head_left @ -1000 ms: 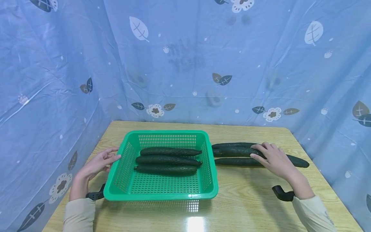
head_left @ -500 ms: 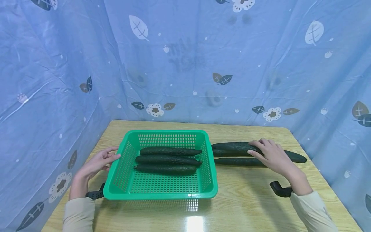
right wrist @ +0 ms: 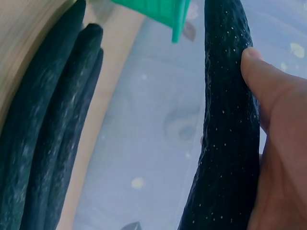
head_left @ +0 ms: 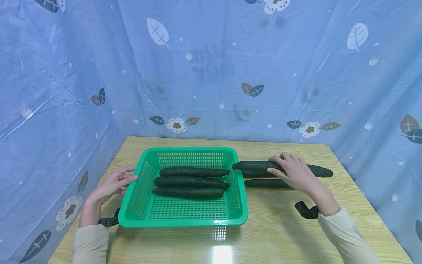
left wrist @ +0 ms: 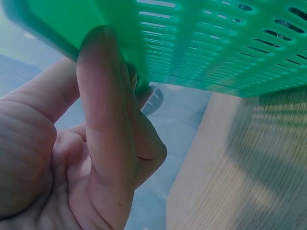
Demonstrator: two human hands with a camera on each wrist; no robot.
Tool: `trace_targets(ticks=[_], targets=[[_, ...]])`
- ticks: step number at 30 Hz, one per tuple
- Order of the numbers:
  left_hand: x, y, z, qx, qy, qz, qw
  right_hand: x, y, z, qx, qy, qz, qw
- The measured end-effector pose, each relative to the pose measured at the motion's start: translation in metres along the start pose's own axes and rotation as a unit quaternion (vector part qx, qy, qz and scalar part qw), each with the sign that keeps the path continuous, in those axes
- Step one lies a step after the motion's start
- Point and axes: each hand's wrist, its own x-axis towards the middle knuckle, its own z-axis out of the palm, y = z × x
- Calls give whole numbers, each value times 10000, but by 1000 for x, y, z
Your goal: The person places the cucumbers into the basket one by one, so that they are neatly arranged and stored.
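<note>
My right hand (head_left: 296, 175) grips a long dark green cucumber (head_left: 252, 165) by its middle, the thumb on one side in the right wrist view. That cucumber (right wrist: 228, 115) is raised over the table, and its left end overlaps the basket's right rim in the head view. Inside the green plastic basket (head_left: 184, 223), three cucumbers (head_left: 188, 193) lie side by side. At the basket's left side, my left hand (head_left: 113, 185) pinches the rim between thumb and fingers. More cucumbers (right wrist: 41, 129) lie together on the table below the held one, partly hidden in the head view by my right hand.
The light wood table (head_left: 263, 234) carries the basket left of centre. A blue patterned cloth (head_left: 211, 73) hangs behind the table and along both sides. A black wrist mount (head_left: 306, 210) sticks out from my right wrist, and another black mount (head_left: 110, 220) from my left.
My right hand has lifted the cucumber off the others and moved it left, toward the basket. My left hand and the basket have stayed in place.
</note>
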Motion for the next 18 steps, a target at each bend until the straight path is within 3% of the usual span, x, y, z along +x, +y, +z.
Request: trace_targets(ticks=[9,18], targets=[[0,-1,0,27,17,20,10000,15,-22,4,-99,-5,-115,9999],[0,-1,-1,45,25,32,10000,27,-47,14,-370,314,-425,9979]])
